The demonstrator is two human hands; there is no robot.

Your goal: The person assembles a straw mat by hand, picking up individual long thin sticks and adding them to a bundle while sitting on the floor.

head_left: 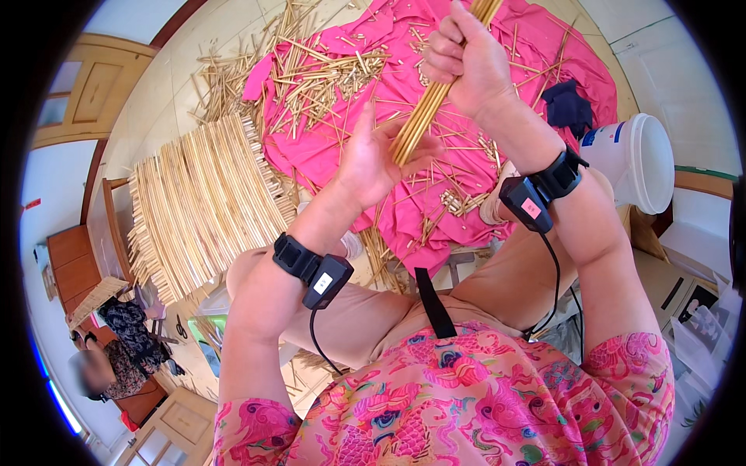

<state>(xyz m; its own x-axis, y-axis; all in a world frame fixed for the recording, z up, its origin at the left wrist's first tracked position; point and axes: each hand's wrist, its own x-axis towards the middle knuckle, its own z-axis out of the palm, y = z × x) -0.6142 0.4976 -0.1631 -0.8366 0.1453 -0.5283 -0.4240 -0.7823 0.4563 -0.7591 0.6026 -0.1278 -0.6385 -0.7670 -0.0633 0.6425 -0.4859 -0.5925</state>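
My right hand [475,68] is closed around a bundle of thin golden stalks [426,116], which slants from upper right to lower left. The bundle's lower end comes down beside my left hand [368,161]. That hand is open, its thumb up and its fingers stretched out behind the stalk ends; whether the palm touches them I cannot tell. Below the bundle a pink cloth [326,159] is spread on the floor, strewn with loose stalks and short cut pieces [330,81].
A mat of stalks [203,203] lies on the left. On the right a white bucket [649,163] rests tilted near a dark cloth [568,107]. Cables hang from my wrist bands. Another person [116,365] sits at the far lower left.
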